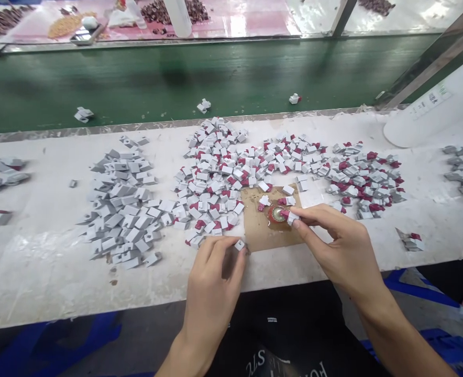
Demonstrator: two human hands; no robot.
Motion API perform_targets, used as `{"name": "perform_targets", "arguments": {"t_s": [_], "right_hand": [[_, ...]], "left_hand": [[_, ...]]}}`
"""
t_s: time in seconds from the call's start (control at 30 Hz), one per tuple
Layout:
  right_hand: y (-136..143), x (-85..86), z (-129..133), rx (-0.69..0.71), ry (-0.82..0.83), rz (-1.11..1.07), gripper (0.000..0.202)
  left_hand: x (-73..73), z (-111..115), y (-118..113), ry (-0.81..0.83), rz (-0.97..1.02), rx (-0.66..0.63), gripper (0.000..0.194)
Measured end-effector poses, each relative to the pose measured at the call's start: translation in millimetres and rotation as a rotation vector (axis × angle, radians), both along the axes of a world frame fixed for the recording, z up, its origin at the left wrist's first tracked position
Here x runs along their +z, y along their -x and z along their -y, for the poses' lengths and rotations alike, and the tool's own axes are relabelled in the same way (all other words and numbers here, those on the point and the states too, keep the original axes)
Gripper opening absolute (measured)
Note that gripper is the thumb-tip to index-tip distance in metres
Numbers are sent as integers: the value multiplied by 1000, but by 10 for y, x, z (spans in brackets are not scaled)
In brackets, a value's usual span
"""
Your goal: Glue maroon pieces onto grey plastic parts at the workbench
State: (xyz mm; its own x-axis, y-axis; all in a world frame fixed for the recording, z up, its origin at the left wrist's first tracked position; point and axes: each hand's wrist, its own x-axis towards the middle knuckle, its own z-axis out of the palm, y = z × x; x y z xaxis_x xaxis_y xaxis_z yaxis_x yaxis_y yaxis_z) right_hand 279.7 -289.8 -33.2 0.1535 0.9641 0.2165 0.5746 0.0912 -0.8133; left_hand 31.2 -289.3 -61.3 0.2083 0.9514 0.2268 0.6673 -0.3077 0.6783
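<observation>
Between thumb and forefinger, my left hand (218, 272) pinches a small grey plastic piece (240, 244) with a hole, at the near left corner of a brown cardboard square (271, 238). My right hand (339, 243) is closed on a grey-and-maroon plastic piece (292, 217), its maroon end over a small round bottle-cap-like dish (277, 213). The dish lies on the cardboard; what it contains is hard to make out. A few grey-and-maroon pieces (264, 201) lie by the dish. Behind the cardboard spreads a heap of mixed grey and maroon pieces (219, 173).
Plain grey pieces (127, 204) are heaped at the left, grey-and-maroon ones (367, 180) at the right. A green conveyor belt (137, 78) runs behind the white table (51, 272), carrying a few pieces. A white cylindrical container (436, 107) leans at the right.
</observation>
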Motion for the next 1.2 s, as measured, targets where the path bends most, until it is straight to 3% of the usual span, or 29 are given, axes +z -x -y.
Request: {"name": "perform_targets", "arguments": {"t_s": [0.17,0.33,0.47,0.9,1.07,1.2], "right_hand": [[-23,41,-4,-33,60,-154,17],[-26,83,-29,-43,136,-592,13],[-1,87,-47,4,198,-812,17],[35,82,-57,7,153,-692,15],[34,208,-114,92,166,-545,17],[44,295,-261,215,192,-561,17]], "left_hand": [[159,-130,-53,191,284,-62,18],[307,-399,-296,527,730,-151,8],[370,-541,-479,602,885,-223,11],[352,-610,-497,603,828,-250,11],[359,-613,-428,525,733,-287,15],[413,-689,-314,447,667,-299,12]]}}
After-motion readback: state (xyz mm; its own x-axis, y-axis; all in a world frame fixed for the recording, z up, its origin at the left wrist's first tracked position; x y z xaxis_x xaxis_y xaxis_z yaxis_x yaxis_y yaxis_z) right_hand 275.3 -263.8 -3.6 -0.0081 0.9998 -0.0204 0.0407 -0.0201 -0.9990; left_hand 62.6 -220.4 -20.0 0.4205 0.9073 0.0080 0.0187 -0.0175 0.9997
